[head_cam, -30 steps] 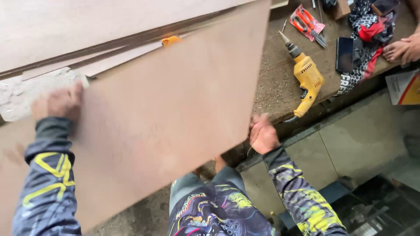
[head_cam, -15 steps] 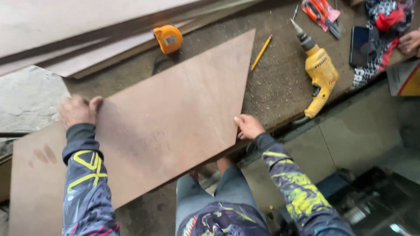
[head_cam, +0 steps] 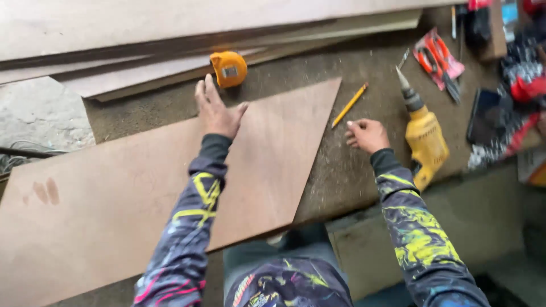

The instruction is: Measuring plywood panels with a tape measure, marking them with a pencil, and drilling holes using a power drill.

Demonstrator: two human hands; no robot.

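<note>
A brown plywood sheet (head_cam: pixel 114 199) with a slanted right edge lies flat on the dusty bench. My left hand (head_cam: pixel 215 111) reaches over its far edge with fingers apart, holding nothing, just short of an orange tape measure (head_cam: pixel 228 69). My right hand (head_cam: pixel 367 135) hovers over the bench to the right of the sheet, fingers loosely curled and empty, close to a yellow pencil (head_cam: pixel 349 105). Right beside that hand lies a yellow power drill (head_cam: pixel 424 136), bit pointing away.
Long boards (head_cam: pixel 170 34) are stacked along the far side of the bench. Red-handled pliers (head_cam: pixel 441 57), a dark phone (head_cam: pixel 488 116) and a patterned cloth (head_cam: pixel 520 85) lie at the right. The bench's front edge (head_cam: pixel 341 219) runs just before my legs.
The sheet has been lowered flat onto the bench. My left hand let go of its left edge and moved toward the tape measure. My right hand left the near edge and moved toward the pencil.
</note>
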